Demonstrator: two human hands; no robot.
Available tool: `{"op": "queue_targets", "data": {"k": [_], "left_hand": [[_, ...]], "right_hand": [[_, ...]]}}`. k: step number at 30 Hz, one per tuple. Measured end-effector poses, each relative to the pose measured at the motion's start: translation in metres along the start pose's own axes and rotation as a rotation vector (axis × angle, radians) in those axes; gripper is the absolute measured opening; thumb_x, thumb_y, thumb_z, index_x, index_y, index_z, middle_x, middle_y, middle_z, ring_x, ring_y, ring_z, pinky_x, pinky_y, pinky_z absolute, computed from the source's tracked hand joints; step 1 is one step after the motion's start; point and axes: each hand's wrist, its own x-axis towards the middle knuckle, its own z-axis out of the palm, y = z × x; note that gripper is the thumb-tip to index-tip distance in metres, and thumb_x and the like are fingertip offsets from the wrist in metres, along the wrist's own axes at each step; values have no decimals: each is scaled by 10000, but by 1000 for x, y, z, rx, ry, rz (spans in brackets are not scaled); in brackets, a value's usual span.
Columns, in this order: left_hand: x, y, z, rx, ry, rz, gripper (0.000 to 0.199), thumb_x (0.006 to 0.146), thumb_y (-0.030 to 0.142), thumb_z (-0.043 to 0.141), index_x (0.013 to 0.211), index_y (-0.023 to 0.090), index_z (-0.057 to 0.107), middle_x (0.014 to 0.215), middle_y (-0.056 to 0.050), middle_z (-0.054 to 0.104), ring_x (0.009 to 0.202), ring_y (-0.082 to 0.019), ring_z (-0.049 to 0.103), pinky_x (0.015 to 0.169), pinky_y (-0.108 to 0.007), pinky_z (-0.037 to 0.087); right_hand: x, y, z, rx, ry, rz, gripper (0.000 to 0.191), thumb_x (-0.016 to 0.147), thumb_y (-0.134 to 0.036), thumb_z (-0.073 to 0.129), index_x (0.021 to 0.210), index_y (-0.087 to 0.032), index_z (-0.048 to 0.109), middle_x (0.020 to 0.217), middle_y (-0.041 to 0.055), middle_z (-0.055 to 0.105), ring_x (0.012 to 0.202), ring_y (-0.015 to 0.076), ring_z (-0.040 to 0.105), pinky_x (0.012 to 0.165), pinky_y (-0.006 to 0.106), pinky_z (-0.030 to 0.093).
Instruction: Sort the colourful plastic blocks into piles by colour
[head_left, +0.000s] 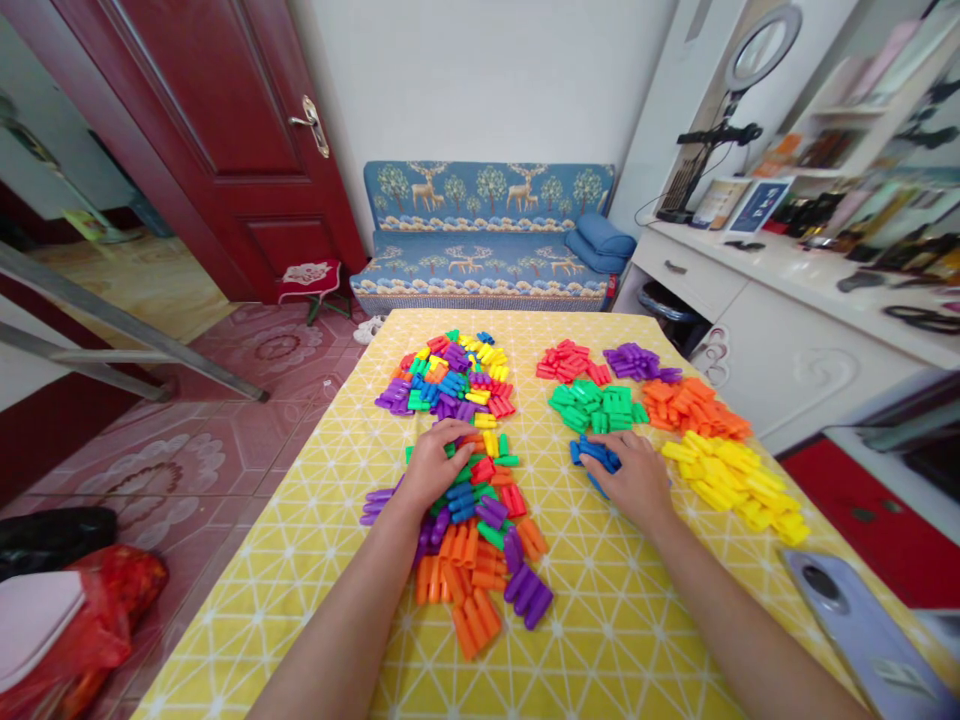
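Note:
Multicoloured plastic toy blocks, shaped like joined tubes, lie in loose mixed heaps on the left half of the table. My left hand point(435, 465) is over the nearer mixed heap point(463, 500), thumb and forefinger apart and close to an orange piece; its other fingers are partly hidden. On the right, my right hand point(631, 476) is bent over a small group of blue blocks point(592, 452), with thumb and forefinger around them. Which of these blue pieces it grips is partly covered by the hand. A second mixed heap point(450, 378) lies farther back.
Single-colour piles surround my right hand: red point(568, 362), purple point(637, 362), green point(596, 406), orange point(694, 408) and yellow point(735, 478). A phone point(862, 630) lies at the right edge of the yellow tablecloth point(600, 640). Behind stands a blue sofa point(487, 255); a white dresser point(795, 290) is right.

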Motion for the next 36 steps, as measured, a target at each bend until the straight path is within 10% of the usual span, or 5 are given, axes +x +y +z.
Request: {"op": "queue_targets", "data": {"k": [36], "left_hand": [[1, 0, -1, -17, -4, -23, 188, 819, 171, 630, 975, 199, 731, 1031, -69, 704, 995, -209, 642, 922, -365, 500]], "right_hand": [[44, -4, -4, 22, -206, 18, 387, 927, -463, 423, 940, -223, 726, 1022, 50, 706, 939, 203, 628, 789, 295, 431]]}}
